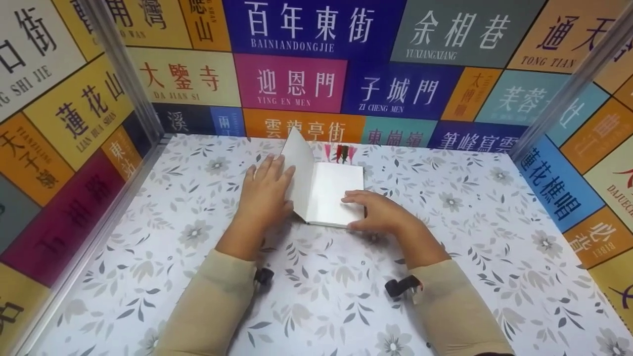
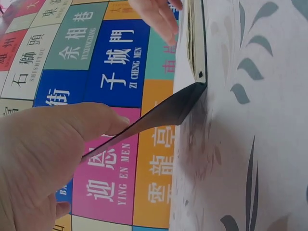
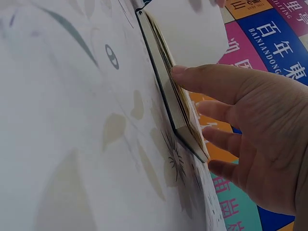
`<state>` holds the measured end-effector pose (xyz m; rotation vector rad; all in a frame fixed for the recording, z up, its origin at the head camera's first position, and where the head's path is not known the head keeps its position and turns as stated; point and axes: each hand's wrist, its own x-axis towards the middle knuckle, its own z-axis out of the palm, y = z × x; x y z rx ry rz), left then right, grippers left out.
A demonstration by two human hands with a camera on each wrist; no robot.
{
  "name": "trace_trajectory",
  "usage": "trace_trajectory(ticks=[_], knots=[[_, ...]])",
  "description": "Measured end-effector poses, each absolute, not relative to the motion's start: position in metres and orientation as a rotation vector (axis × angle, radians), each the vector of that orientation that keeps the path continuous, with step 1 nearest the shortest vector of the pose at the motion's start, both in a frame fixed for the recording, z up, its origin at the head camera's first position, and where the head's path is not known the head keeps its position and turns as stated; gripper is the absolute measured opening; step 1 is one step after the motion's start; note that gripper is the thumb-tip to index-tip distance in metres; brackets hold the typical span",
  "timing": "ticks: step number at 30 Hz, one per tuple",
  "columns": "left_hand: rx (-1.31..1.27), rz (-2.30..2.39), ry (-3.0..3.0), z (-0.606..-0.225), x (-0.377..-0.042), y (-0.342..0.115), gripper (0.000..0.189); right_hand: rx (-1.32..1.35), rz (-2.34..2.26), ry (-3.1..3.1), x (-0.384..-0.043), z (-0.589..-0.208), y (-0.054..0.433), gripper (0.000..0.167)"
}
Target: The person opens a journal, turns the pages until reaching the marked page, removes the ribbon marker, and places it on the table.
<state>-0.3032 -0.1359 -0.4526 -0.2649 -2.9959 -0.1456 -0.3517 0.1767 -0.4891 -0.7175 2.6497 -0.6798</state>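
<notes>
Panels of street names point(image 1: 296, 81) behind; floral-print surface point(image 1: 316, 306) beneath the fingers. Notebook point(image 1: 334, 183) open between the two hands. Left hand point(image 1: 267, 188) pinches the raised cover point(image 1: 300, 183) between thumb and fingers, presumably so it can't drop closed. Right hand point(image 1: 383, 212): fingers apart, at the pages' right edge, likely steadying them. Spine just right of the left fingers; long axis runs away from the person, cover leaning left.

Lettered wall panels point(image 1: 89, 101) bordered the floral-patterned white worktop point(image 1: 316, 306). Behind it, the pink YING EN MEN panel point(image 1: 290, 83) adjoined the dark-blue ZI CHENG MEN panel point(image 1: 399, 91); transparent strips point(image 1: 121, 64) ran up both rear corners.
</notes>
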Motion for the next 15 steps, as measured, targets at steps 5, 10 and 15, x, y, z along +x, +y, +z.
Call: trace_trajectory(ticks=[5,10,15], knots=[[-0.248,-0.126,-3.030,-0.456,-0.306,-0.138,0.086,-0.725,-0.688,2.643,-0.351,-0.490,0.178,0.075],[-0.255,-0.154,-3.064,-0.464,-0.311,-0.140,0.083,-0.720,-0.679,2.641,-0.350,-0.490,0.178,0.072],[-0.277,-0.214,-3.113,-0.476,-0.315,-0.143,0.078,-0.711,-0.661,2.641,-0.349,-0.491,0.175,0.067]])
